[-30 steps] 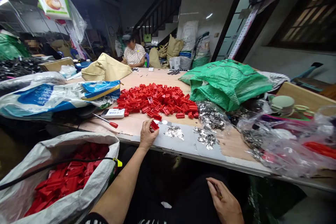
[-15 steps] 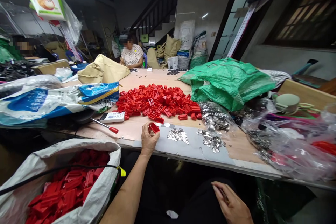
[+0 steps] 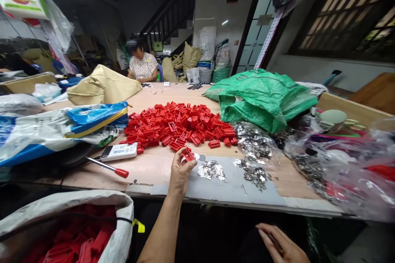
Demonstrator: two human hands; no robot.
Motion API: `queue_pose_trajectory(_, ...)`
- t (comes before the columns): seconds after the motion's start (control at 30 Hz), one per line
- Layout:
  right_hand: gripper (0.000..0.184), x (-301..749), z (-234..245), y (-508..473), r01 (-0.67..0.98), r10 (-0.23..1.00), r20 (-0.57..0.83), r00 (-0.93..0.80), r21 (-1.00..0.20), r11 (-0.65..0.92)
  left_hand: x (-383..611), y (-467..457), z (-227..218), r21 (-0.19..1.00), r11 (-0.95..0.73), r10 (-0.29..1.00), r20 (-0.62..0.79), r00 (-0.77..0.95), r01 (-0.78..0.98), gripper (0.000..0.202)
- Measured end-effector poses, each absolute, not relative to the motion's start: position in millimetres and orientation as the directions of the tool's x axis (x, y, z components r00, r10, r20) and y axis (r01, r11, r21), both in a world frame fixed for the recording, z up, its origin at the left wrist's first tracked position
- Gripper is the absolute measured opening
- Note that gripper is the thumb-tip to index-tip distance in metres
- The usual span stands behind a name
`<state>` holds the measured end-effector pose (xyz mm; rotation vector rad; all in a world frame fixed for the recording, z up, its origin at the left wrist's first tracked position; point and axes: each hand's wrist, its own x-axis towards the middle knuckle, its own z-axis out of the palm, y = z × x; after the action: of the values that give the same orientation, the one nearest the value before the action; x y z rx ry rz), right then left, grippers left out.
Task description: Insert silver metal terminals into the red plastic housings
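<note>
While in the left hand (image 3: pixel 180 176) — red plastic part (image 3: pixel 188 155) — rectangular, slotted

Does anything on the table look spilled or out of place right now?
Loose silver metal pieces lie scattered on the grey sheet near the left hand, apart from the heap in the clear plastic bag, so they look spilled.

**Bench clutter, my table**

Red-handled screwdriver (image 3: pixel 108 167) lies just beside a white handheld device (image 3: pixel 119 151). Green woven sack (image 3: pixel 262 100) sits right, tan sack (image 3: pixel 103 86) far left. Co-worker (image 3: pixel 142 65) in dotted blouse sits past the far end.
</note>
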<state>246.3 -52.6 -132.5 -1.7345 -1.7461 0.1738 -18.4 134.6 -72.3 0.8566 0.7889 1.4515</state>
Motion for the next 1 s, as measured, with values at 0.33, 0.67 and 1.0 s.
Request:
queue_pose_trajectory(0.33, 0.025, 254.3, -33.7, 43.2, 0.928, 0.940, 0.329, 0.090, -0.369, 0.041, -31.7, 124.6, -76.8, 0.857, 0.052, 0.993, 0.011, 0.119, -0.513, 0.058)
queue_pose_trajectory(0.67, 0.021, 236.4, -25.6, 104.2, 0.990, 0.985, 0.122, 0.124, -0.082, -0.115, -35.3, 124.7, -71.6, 0.699, 0.128, 0.990, -0.052, 0.129, -0.704, 0.044)
queue_pose_trajectory(1.0, 0.007, 237.5, -27.6, 108.2, 0.984, 0.985, 0.128, 0.115, -0.148, -0.096, -37.0, 123.4, -71.7, 0.622, 0.145, 0.989, -0.070, 0.130, -0.770, 0.043)
